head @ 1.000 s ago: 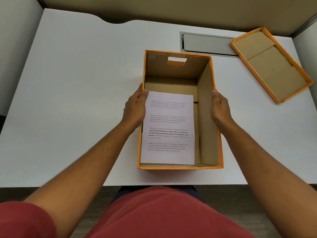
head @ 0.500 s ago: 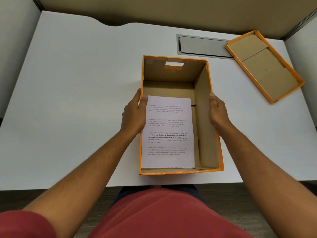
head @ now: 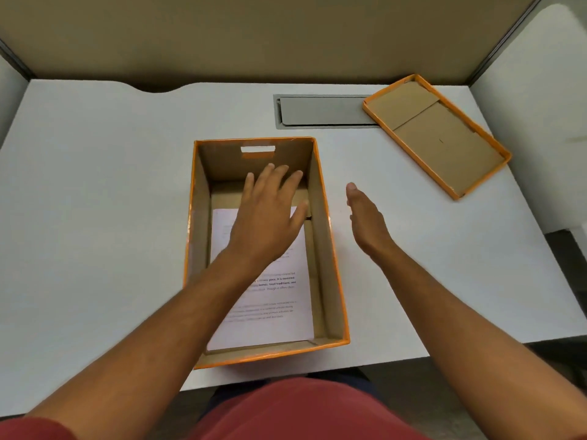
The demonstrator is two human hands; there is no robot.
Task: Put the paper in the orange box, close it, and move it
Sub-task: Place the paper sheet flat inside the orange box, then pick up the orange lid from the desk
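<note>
The open orange box stands on the white desk near its front edge. A printed sheet of paper lies flat on the box's floor. Over the box's mouth, above the far half of the paper, my left hand hovers with its fingers spread and holds nothing. My right hand is outside the box, just right of its right wall, flat and open. The box's orange lid lies upside down at the desk's back right, apart from both hands.
A grey cable hatch is set into the desk behind the box; the lid's near corner overlaps it. A tan partition wall closes the back, and white side panels flank the desk. The desk's front edge runs just below the box.
Both hands have let go of the box's side walls. The left hand moved over the box's inside; the right hand drew away to the right. The view tilted up.
</note>
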